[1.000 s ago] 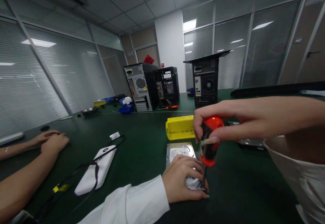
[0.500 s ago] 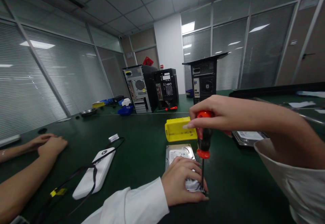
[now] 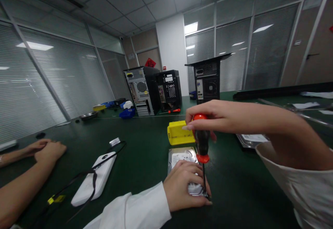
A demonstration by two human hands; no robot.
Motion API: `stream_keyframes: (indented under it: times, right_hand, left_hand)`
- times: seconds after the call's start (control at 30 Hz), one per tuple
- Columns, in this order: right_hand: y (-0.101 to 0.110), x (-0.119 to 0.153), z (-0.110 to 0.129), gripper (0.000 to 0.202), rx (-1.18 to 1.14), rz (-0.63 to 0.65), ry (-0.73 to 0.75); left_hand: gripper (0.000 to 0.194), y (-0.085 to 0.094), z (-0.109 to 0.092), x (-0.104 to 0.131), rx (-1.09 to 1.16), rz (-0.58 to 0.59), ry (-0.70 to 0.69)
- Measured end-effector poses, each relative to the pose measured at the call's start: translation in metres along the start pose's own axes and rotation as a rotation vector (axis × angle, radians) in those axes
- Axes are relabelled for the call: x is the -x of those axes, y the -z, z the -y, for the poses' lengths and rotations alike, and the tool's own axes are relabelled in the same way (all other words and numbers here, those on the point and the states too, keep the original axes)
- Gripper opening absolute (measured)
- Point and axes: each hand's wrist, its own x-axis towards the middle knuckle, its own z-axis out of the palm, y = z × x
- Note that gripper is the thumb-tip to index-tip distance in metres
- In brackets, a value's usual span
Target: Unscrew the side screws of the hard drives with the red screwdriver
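A silver hard drive (image 3: 181, 154) lies on the green table, partly covered by my left hand (image 3: 184, 186), whose fingers grip its near part. My right hand (image 3: 205, 117) is wrapped round the top of a red and black screwdriver (image 3: 202, 142). The screwdriver stands nearly upright, its tip down at the near right corner of the drive, beside my left fingertips. What the tip touches is too small to tell. Just behind the drive sits a yellow bin (image 3: 179, 133).
Another drive (image 3: 252, 140) lies beyond my right wrist. To the left are a white power bank (image 3: 95, 177) with a black strap and a person's clasped hands (image 3: 49, 150). Computer cases (image 3: 143, 90), a blue bin (image 3: 127, 113) and another screwdriver (image 3: 173, 111) are farther back.
My right hand and the screwdriver's handle have shifted left, so the shaft leans a little differently. My left hand stays on the drive. The whole view has moved slightly.
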Motion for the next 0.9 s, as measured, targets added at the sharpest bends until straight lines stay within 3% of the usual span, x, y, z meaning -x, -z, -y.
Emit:
stream_keyframes:
  times: [0.3, 0.53, 0.7, 0.9]
  right_hand:
    - [-0.003, -0.001, -0.002, 0.050, 0.132, -0.099, -0.214]
    - [0.003, 0.011, 0.003, 0.038, -0.057, 0.031, -0.042]
    - [0.001, 0.001, 0.001, 0.030, -0.023, -0.008, 0.008]
    - [0.001, -0.001, -0.004, 0.037, 0.108, -0.093, -0.152]
  left_hand:
    - [0.020, 0.002, -0.002, 0.001, -0.012, 0.008, -0.003]
    - [0.019, 0.001, -0.001, 0.001, -0.021, 0.004, 0.002]
    - [0.019, 0.002, -0.003, 0.000, -0.026, 0.012, 0.007]
    - [0.017, 0.002, -0.006, -0.002, -0.015, 0.005, 0.003]
